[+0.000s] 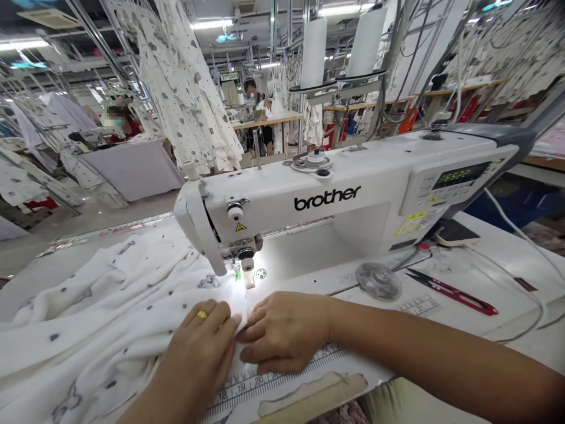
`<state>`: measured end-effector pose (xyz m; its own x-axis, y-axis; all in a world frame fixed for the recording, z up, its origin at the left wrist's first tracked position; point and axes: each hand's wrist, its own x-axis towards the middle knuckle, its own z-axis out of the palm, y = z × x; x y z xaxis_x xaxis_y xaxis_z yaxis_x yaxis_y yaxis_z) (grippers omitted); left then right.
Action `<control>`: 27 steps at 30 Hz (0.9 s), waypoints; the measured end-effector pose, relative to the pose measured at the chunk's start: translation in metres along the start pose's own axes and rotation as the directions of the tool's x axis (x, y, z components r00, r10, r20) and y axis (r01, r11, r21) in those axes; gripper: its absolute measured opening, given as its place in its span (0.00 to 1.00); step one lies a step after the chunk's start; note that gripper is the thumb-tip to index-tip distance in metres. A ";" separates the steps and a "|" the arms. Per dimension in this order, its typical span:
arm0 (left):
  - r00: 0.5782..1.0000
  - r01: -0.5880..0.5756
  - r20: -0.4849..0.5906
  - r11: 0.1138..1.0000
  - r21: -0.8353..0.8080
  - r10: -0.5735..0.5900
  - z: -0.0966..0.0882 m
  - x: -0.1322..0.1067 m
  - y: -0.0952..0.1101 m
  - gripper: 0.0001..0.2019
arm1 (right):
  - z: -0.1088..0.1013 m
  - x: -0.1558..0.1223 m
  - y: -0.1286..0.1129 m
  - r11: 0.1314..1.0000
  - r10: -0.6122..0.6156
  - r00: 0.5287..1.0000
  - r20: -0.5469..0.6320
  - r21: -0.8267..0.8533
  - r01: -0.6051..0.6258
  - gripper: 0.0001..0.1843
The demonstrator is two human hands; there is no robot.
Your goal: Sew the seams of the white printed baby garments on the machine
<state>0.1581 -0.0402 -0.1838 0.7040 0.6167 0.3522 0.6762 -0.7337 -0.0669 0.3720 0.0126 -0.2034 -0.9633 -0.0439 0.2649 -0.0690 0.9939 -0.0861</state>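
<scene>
White fabric (132, 294) with small dark spots and grey outlined figures spreads over the left of the table, its edge running under the needle of a white Brother sewing machine (273, 200). My left hand (200, 341), with a gold ring, presses on the fabric just in front of the presser foot, fingers bent onto it. Close beside it, my right hand (286, 330) has its fingers at the fabric's edge, thumb and fingertips gripping it. The machine's lamp brightens the needle area, so the stitching point is hard to make out.
Red-handled thread snips (454, 291) and a clear round bobbin case (378, 281) lie right of my right hand. A printed ruler (260, 383) runs along the table's front. Two thread cones (314, 53) stand behind the machine. Co-workers sit farther back among hanging spotted garments (176, 82).
</scene>
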 end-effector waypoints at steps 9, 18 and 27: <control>0.998 0.057 0.041 0.981 -0.184 -0.051 0.020 0.005 -0.018 0.10 | 0.006 0.006 -0.002 0.997 0.063 0.998 -0.029 -0.030 -0.064 0.18; 0.995 0.054 0.088 0.978 -0.200 -0.037 0.024 0.010 -0.043 0.15 | -0.003 -0.002 0.015 0.992 0.102 0.989 -0.107 0.081 -0.094 0.15; 0.997 0.067 -0.016 0.990 -0.120 -0.070 0.015 0.008 -0.028 0.12 | -0.001 -0.006 0.018 0.982 0.135 0.983 -0.122 0.150 -0.116 0.12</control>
<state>0.1481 -0.0108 -0.1931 0.6515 0.6619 0.3707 0.6911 -0.7194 0.0699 0.3768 0.0311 -0.2058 -0.9248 0.1029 0.3663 0.0048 0.9658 -0.2594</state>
